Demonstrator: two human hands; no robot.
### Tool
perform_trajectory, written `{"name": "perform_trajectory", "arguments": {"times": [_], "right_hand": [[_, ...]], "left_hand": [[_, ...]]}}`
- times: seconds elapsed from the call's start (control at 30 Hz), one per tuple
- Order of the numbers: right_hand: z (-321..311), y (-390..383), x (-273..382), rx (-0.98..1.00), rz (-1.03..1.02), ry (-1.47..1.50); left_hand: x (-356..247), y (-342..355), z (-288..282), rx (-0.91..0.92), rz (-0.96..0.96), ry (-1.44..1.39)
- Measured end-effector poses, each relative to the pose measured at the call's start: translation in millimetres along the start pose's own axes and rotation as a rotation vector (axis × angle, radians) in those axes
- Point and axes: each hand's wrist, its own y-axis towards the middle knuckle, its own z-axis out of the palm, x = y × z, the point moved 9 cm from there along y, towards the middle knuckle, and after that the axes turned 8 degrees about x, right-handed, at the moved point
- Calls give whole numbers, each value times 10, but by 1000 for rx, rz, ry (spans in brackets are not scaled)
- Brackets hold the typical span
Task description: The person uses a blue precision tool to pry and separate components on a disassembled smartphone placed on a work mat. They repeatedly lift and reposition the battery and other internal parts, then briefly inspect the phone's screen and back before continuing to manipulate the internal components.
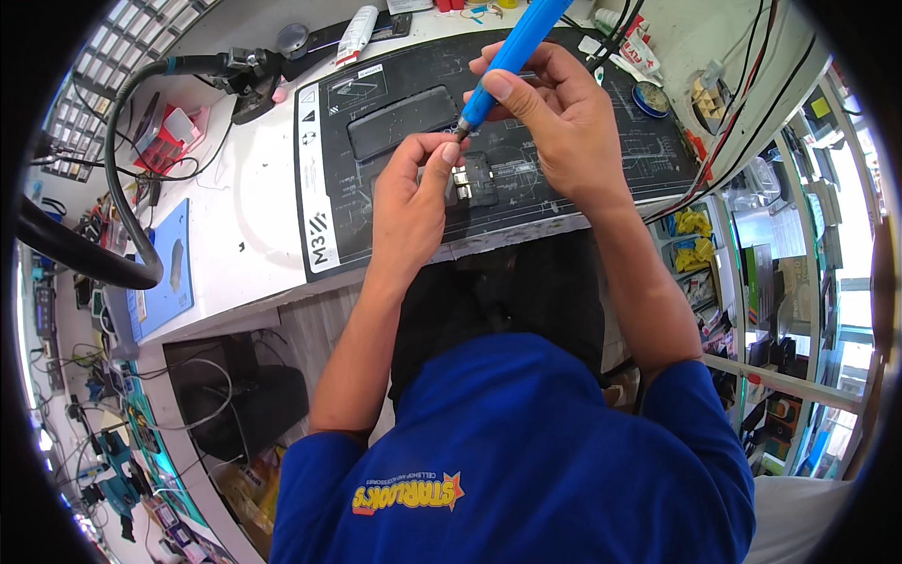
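Note:
My right hand (568,117) grips a thick blue pen-shaped screwdriver (515,56), its metal nose slanting down to the left. At that nose, the thumb and fingertips of my left hand (418,183) are pinched together; whatever they hold is too small or hidden to name. Just below the fingertips, a small dark block with silver metal parts (462,183) lies on the black work mat (329,202), partly covered by my left hand. Behind my left hand lies a flat black rectangular tray or phone-sized shell (399,122).
A thick black flexible arm (117,141) curves over the left of the bench. A blue pad (169,268) lies at its left edge. White tubes (357,38) and a round tin (650,99) stand toward the back. Cables (742,117) hang at right beside shelves (780,273).

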Motion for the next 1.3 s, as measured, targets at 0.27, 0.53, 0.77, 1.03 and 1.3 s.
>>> {"name": "perform_trajectory", "arguments": {"times": [0.27,0.53,0.77,1.03,1.3], "right_hand": [[-75,19,24,-8,11,-67],[-104,44,15,8,22,-68],[-157,52,-151,24,23,-230],[-219,-2,-417,26,81,-351],[-217,-27,-504,52,148,-384]], "left_hand": [[-261,125,-20,46,155,483],[-306,247,-4,98,164,557],[-189,342,78,166,139,630],[11,388,153,320,109,740],[26,373,148,330,113,797]]}}
